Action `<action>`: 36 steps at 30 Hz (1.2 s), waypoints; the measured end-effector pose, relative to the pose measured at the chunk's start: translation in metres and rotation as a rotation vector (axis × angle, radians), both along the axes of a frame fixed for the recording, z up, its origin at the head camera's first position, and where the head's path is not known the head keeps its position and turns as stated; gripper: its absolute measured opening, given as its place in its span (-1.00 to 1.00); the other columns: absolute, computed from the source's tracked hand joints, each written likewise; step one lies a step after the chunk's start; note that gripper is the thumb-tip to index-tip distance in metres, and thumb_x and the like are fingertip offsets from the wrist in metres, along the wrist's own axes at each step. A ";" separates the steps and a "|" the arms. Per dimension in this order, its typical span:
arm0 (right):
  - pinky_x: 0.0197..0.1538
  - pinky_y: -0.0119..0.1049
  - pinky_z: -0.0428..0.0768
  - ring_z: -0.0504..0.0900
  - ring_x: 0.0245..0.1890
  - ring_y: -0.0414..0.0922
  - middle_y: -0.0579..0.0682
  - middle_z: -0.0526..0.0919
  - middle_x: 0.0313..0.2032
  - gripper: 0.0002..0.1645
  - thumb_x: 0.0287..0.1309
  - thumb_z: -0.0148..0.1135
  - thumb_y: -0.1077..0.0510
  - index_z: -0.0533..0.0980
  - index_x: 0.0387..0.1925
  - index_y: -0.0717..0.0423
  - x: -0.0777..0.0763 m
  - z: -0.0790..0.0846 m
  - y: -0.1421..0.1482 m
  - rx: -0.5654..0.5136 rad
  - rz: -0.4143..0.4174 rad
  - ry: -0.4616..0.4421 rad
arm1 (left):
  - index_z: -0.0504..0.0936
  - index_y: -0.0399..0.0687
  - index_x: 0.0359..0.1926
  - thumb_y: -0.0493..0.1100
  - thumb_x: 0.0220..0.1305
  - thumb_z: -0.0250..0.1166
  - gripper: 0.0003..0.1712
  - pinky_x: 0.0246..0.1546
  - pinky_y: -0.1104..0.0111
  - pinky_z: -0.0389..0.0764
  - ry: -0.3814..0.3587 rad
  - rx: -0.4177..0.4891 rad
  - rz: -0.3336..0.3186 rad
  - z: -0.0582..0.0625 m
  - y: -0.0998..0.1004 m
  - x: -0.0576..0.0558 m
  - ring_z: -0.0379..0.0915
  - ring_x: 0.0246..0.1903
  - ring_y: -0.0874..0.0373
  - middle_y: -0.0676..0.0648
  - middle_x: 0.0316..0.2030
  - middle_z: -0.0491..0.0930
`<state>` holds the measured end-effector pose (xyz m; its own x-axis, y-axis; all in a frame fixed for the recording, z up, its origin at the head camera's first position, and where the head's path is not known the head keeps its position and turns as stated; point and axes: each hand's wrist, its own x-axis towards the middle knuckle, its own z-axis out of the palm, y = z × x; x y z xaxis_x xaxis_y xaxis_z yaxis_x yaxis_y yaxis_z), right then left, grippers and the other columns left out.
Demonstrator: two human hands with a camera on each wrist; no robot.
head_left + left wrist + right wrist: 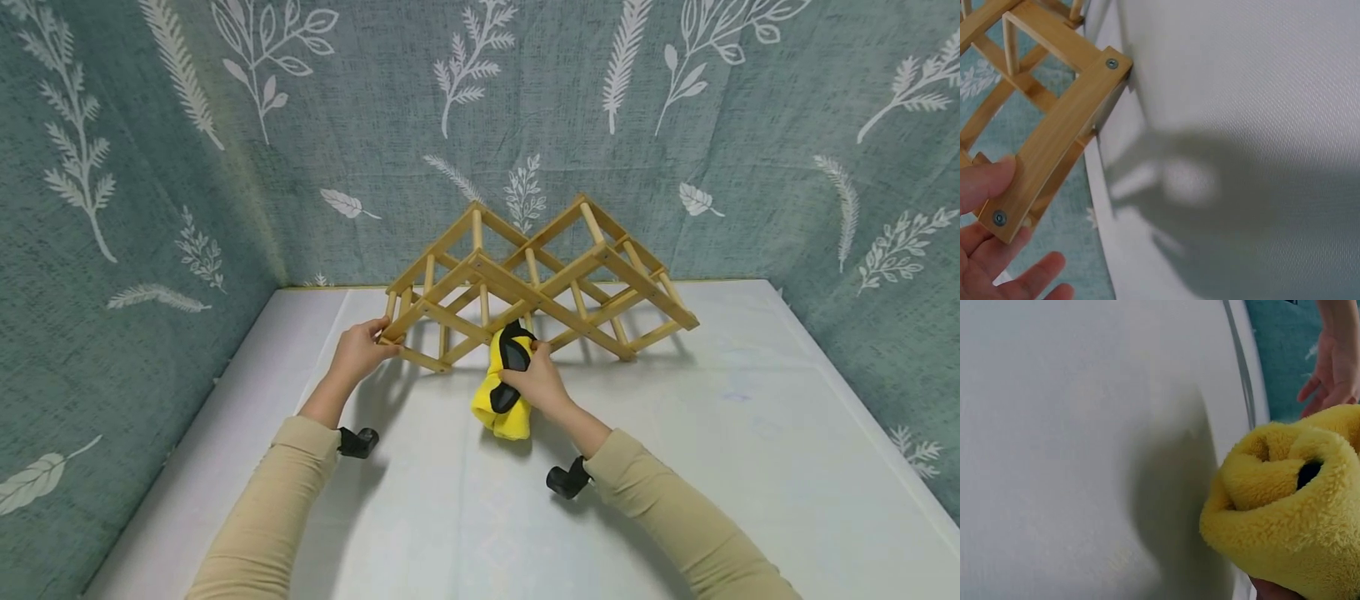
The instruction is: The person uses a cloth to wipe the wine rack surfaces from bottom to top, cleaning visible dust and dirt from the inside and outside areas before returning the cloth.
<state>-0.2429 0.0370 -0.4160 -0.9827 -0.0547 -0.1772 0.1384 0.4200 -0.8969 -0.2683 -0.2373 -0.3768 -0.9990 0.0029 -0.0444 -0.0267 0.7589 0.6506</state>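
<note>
A wooden lattice rack [517, 285] with zigzag slats and round dowels stands at the back of the white table. My left hand [358, 352] pinches its left end; in the left wrist view the thumb lies on the end slat [1054, 150], with the outer fingers spread. My right hand [546, 385] grips a rolled, fluffy yellow towel [513, 425] with black patches, at the rack's lower middle. The towel's far end meets the rack; whether it is inside an opening, I cannot tell. In the right wrist view the towel's rolled end [1272, 531] faces the camera, covering most of the right hand.
The white table [420, 517] reaches back to a teal cloth wall [360, 167] with white leaf prints, close behind the rack. Similar cloth hangs at both sides. A black wrist-worn device [360, 443] sits at the left cuff, another device [567, 478] at the right.
</note>
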 end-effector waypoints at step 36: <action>0.06 -0.08 0.48 0.45 0.07 0.16 0.39 0.35 0.11 -0.22 0.02 0.29 0.08 0.10 0.14 0.30 0.010 0.005 -0.032 -0.040 -0.014 0.174 | 0.19 -0.23 0.33 -0.15 0.14 0.28 -0.23 0.13 0.01 0.32 -0.004 -0.001 -0.001 -0.007 -0.003 -0.006 0.23 0.18 -0.23 -0.30 0.20 0.33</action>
<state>-0.2332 0.0052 -0.4107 -0.9990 -0.0443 -0.0027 -0.0145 0.3829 -0.9237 -0.2741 -0.2403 -0.3841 -0.9988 0.0039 -0.0485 -0.0286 0.7599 0.6495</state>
